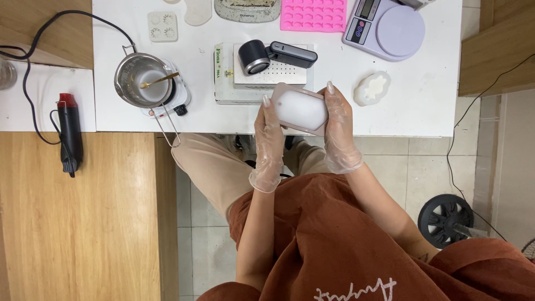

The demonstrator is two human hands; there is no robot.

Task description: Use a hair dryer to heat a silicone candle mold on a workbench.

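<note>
Two gloved hands meet over the near edge of the white desk (390, 111), which carries everything else. Largest on it is the white box (264, 83) at the middle of the near edge, with a black handheld device (277, 56) lying on top. Toward the far right corner sits a pale digital scale (384, 28), and just left of it, along the far edge, a pink silicone mould tray (313, 14). Near the left edge a metal melting pot (139, 79) rests on a small hotplate (170, 100), a gold spoon (159, 81) leaning inside; the pot looks nearly empty. A small white cast piece (372, 88) lies alone toward the right, near the front edge, apparently already out of its mould.

The left hand (269, 136) and right hand (339, 131) are both closed around the ends of a pinkish oval mould (301, 110), held just off the desk's near edge in front of the box. Its filling looks white and set. Judging by this, pouring is over and the block remains inside, not yet released.
</note>
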